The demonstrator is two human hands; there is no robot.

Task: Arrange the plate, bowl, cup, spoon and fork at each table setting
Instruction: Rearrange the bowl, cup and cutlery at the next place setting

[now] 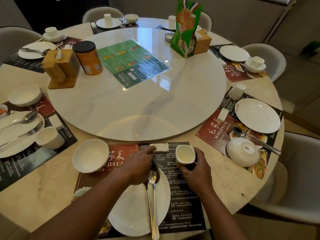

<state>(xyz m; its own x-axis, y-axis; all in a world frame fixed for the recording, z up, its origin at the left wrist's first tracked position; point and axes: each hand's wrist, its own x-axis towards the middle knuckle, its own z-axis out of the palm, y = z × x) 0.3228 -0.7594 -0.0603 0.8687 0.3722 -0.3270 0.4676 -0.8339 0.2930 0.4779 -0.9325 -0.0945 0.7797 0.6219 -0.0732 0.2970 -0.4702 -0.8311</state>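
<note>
On the placemat in front of me lies a white plate [133, 213] with a spoon [153, 175] and a fork [149, 203] laid across it. An upright white bowl [90, 155] stands to its left. My right hand [197, 168] grips a white cup [185, 154] at the plate's upper right, tilted so its opening faces me. My left hand [138, 163] reaches over the plate, fingertips resting on a white wrapped packet [160, 147] at the mat's far edge.
A large round turntable [173, 104] fills the table's middle, carrying a menu sheet [131, 61], an orange canister [88, 58], wooden holders [60, 68] and a green stand [187, 26]. Other settings ring the table; the right one has an overturned bowl [242, 151].
</note>
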